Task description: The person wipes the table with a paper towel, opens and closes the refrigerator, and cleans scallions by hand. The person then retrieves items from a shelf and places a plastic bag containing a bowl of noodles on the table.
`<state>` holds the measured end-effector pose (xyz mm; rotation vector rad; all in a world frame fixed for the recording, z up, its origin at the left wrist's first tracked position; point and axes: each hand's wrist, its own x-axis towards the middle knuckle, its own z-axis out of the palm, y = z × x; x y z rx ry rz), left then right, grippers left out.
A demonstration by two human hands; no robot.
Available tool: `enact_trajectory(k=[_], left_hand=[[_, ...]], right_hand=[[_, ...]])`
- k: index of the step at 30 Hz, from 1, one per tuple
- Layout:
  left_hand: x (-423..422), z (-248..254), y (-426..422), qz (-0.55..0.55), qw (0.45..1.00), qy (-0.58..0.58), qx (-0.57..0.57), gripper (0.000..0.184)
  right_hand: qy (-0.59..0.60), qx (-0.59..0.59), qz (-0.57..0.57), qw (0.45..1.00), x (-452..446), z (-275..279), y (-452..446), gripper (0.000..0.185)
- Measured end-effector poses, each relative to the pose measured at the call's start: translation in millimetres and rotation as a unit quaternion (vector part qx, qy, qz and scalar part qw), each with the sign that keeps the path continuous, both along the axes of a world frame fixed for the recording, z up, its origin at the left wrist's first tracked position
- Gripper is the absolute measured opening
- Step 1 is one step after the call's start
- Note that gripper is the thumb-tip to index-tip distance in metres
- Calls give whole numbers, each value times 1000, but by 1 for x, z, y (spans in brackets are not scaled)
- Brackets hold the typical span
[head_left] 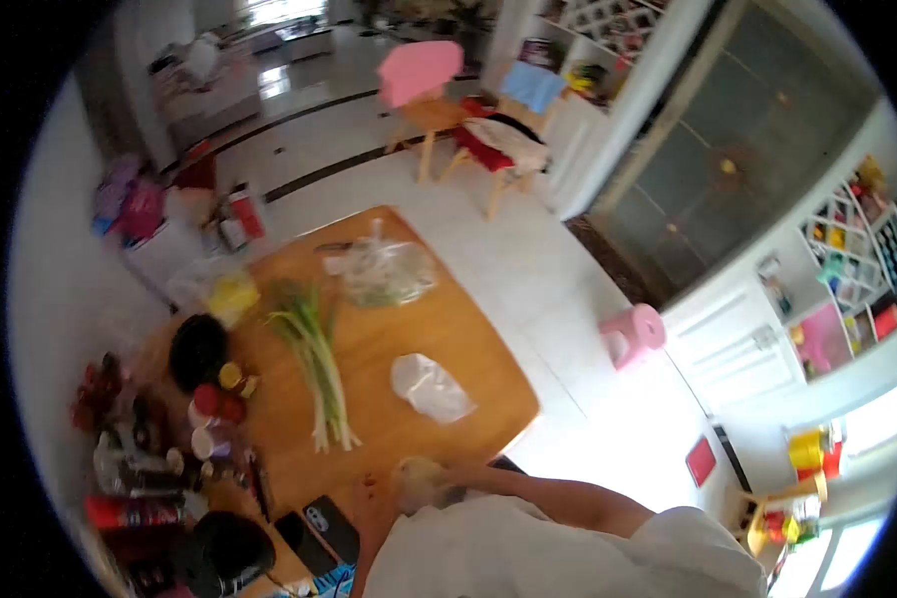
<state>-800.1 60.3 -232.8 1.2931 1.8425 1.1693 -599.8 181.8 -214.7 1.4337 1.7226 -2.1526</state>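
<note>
At the table's near edge, my left hand (pixel 372 498) is beside a pale yellowish object (pixel 416 481) that is too blurred to name. My right hand (pixel 454 477) reaches in from the right and touches that object's other side. Its fingers are mostly hidden, and those of the left are smeared. Just beyond my hands lies a crumpled white plastic bag (pixel 432 389). Long green onions (pixel 319 374) stretch across the wooden table (pixel 369 424), white ends towards me. Farther back sits a clear plastic bag (pixel 387 272) with something pale green inside.
Jars, bottles and a black bowl (pixel 198 353) crowd the table's left side. A phone (pixel 331 528) and a dark round container (pixel 224 553) are near left. Beyond the table stand two chairs, one draped in pink cloth (pixel 421 70). A pink stool (pixel 635 336) stands right on the floor.
</note>
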Motion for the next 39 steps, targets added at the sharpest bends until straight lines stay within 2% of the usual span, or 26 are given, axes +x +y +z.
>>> enact_trajectory(k=[1,4,8,10,13,15,17,22,24,25,26,27,29,30,31,32,33,35,37,39], left_hand=[[5,10,7,-16,1000,-3,-20,47],[14,-4,19,-58,954,-258,-141,43],[11,-43,26,-250,922,-170,-243,32],[21,-38,44,-306,899,-167,-265,32],[41,-28,61,-346,876,-178,-284,32],[58,-24,76,-367,865,-181,-291,32],[78,-20,92,-389,852,-180,-300,31],[169,-10,137,-439,829,-160,-308,31],[212,-5,155,-457,822,-145,-307,31],[237,-3,164,-465,820,-136,-306,31],[266,-2,176,-473,817,-127,-304,31],[307,0,193,-485,815,-111,-297,31],[367,6,213,-513,800,-84,-298,31],[396,9,220,-531,791,-73,-297,31],[427,12,227,-551,779,-62,-293,31],[454,13,230,-571,767,-51,-288,31],[478,18,231,-593,753,-39,-282,31],[533,31,239,-643,719,-12,-262,31],[585,30,243,-703,670,24,-237,31],[648,5,252,-764,603,57,-224,32]], right_hand=[[45,37,10,998,2,-30,-9,43],[132,56,-3,990,7,-25,-23,42],[179,64,4,982,9,-3,-35,38],[190,72,-1,979,22,4,-36,29],[97,92,0,991,44,16,-36,23],[50,115,-9,992,58,4,-35,24],[58,139,-39,988,74,-33,-36,24],[82,141,-74,984,137,-62,-7,24],[138,121,-98,978,158,-70,12,31],[194,99,-126,968,170,-56,21,38],[127,143,-134,972,209,-44,36,38],[57,179,-140,972,250,-7,56,39],[4,159,-139,977,321,44,70,35],[-25,139,-144,979,351,51,62,34],[176,164,-235,942,372,-79,64,33],[101,156,-296,937,404,-53,53,33],[27,140,-357,923,438,2,35,33],[-16,125,-479,869,498,31,1,35],[49,141,-601,785,540,15,-37,36],[80,137,-696,701,566,11,-75,37]])
